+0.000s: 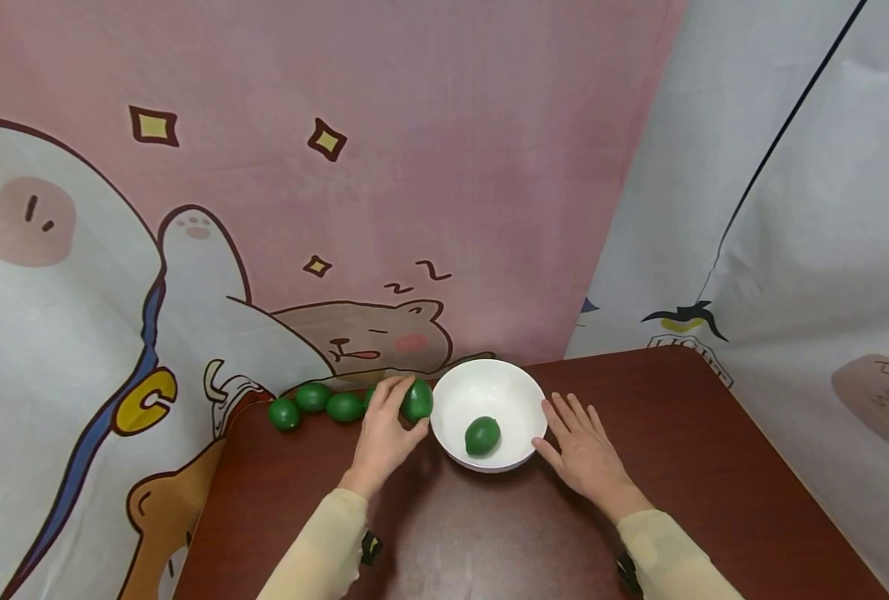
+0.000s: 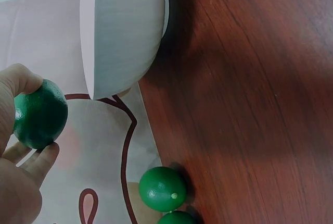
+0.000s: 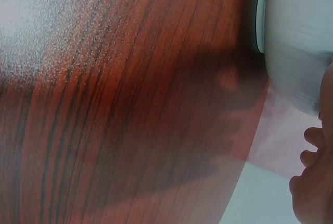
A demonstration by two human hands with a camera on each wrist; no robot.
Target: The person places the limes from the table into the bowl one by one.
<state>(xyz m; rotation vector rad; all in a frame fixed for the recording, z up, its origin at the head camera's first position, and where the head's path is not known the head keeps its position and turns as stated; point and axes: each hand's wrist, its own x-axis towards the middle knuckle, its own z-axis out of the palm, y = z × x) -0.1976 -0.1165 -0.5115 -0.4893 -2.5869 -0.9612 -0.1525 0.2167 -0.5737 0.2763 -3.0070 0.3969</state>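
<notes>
My left hand (image 1: 381, 439) pinches a green lime (image 1: 417, 401) between thumb and fingers, beside the left rim of a white bowl (image 1: 515, 400). In the left wrist view this lime (image 2: 42, 114) is raised off the table, with the bowl (image 2: 122, 31) close by. One lime (image 1: 482, 436) lies inside the bowl, toward its near side. My right hand (image 1: 582, 454) has its fingers extended, fingertips right at the bowl's right rim. From the right wrist, the bowl's outer wall (image 3: 296, 36) shows beside that hand (image 3: 315, 187).
Several more limes (image 1: 345, 407) form a row along the table's back left edge, one partly hidden behind my left hand. The brown wooden table (image 1: 474, 533) ends at a printed cloth (image 1: 489, 208) behind it. Another pale cloth (image 1: 811, 250) hangs at the right.
</notes>
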